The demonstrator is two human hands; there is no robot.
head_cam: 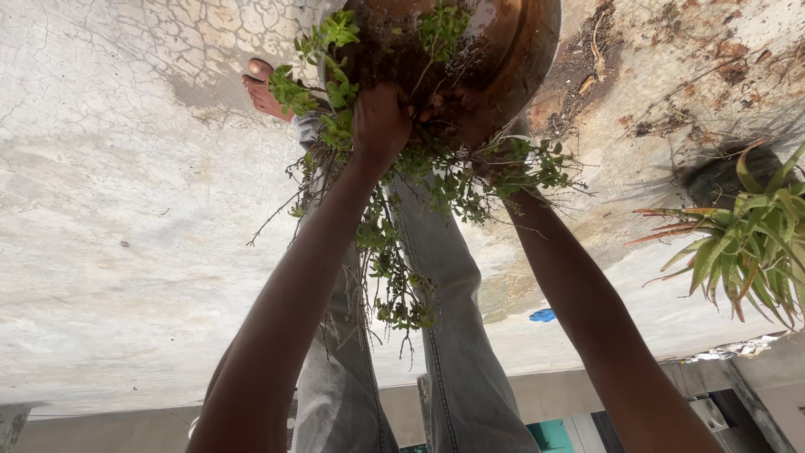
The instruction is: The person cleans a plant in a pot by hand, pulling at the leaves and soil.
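Note:
A round brown pot [524, 46] with dark soil and a trailing green plant [331, 92] sits at the top centre of the head view. My left hand [380, 122] is closed on a bunch of stems and soil at the pot's rim. My right hand [470, 113] is in the foliage beside it, mostly hidden by leaves, and seems to grip the plant's base. Thin stems and small leaves [394, 268] hang along my forearms and over my grey trousers [444, 335].
My bare foot [262, 88] rests on the cracked concrete floor [126, 210] left of the pot. Loose soil and dry debris [587, 63] lie to the pot's right. A spiky aloe-like plant [750, 243] stands at the right edge. A blue scrap [542, 315] lies near a low wall.

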